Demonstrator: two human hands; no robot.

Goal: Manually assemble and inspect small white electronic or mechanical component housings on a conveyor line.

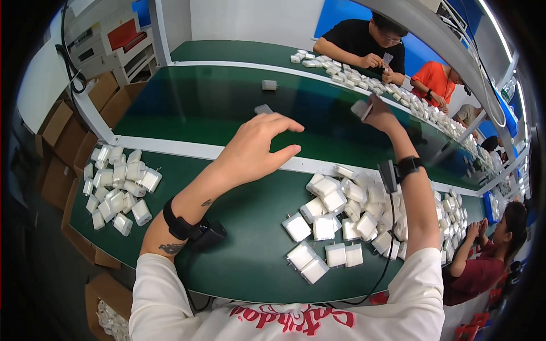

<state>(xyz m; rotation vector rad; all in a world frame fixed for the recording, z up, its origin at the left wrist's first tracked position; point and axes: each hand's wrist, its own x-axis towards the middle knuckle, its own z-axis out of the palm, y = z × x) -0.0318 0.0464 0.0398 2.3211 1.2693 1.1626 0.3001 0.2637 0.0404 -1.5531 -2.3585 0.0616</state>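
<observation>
Thing: small white plug adapter (360, 108), held up in the right hand (380, 116) over the far side of the green belt (216, 108), well apart from the piles.
Handling: prob. light, rigid plastic block w/ smooth faces, so likely a bit slippery; metal prongs stick out on the ones lying flat. Best hold looks like a pinch across the two flat sides, clear of the prongs.
Right hand: raised, fingers closed round the adapter; exact grip partly hidden by the hand's back.
Left hand (256, 149): open, fingers spread and curved, thumb apart, holding nothing; hovers above the white rail (170, 149) btwn belt and near bench.
Near it: one adapter (263, 108) on the belt just past the fingertips, another (269, 85) farther on.
Near bench (250, 221): loose heap of white adapters (347, 216) toward the right end, smaller heap (116, 184) at the left end.
Wrists: black bands on both, cable off the right one.
</observation>
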